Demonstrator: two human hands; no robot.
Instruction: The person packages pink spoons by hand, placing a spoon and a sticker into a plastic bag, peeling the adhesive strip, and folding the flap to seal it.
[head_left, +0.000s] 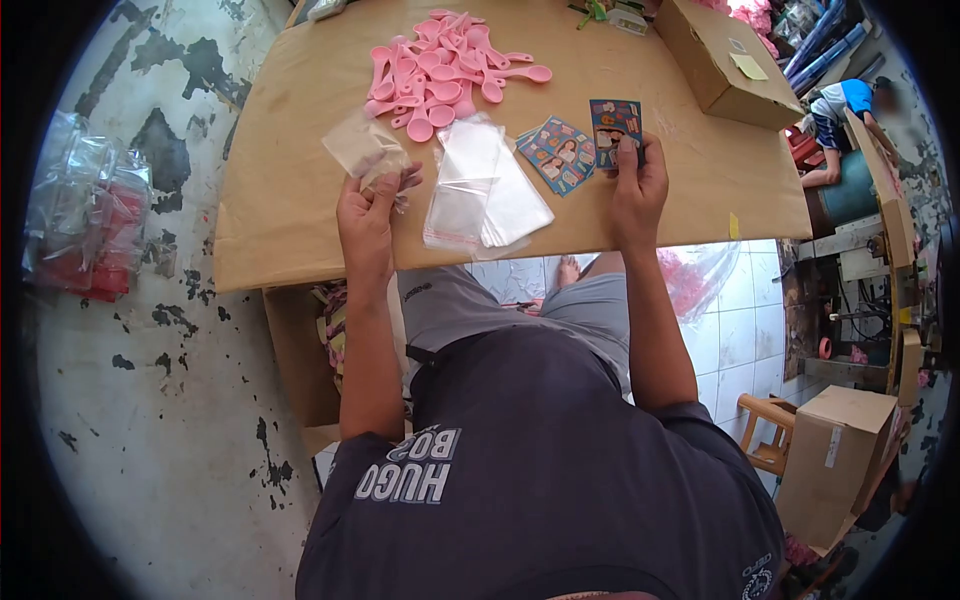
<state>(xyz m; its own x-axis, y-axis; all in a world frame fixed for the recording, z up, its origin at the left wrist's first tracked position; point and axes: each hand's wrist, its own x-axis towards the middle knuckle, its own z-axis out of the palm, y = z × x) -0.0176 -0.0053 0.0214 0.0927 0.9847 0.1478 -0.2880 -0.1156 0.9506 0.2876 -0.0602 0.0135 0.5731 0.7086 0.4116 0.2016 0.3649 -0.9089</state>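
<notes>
My left hand (371,215) is closed on a clear plastic bag (362,148), raised over the left part of the table. In my right hand (640,190) is a dark blue printed card (615,128), pinched under the thumb. Between the hands lie a stack of clear plastic bags (485,190) and, to its right, a small fanned pile of matching cards (560,157). Behind the bags sits a heap of pink plastic measuring spoons (440,70).
The table (300,220) is covered in brown paper. A cardboard box (722,65) stands at its back right. Plastic-wrapped packs (90,205) lie on the left. Another person (845,110) is at the far right, and another cardboard box (835,450) stands at lower right.
</notes>
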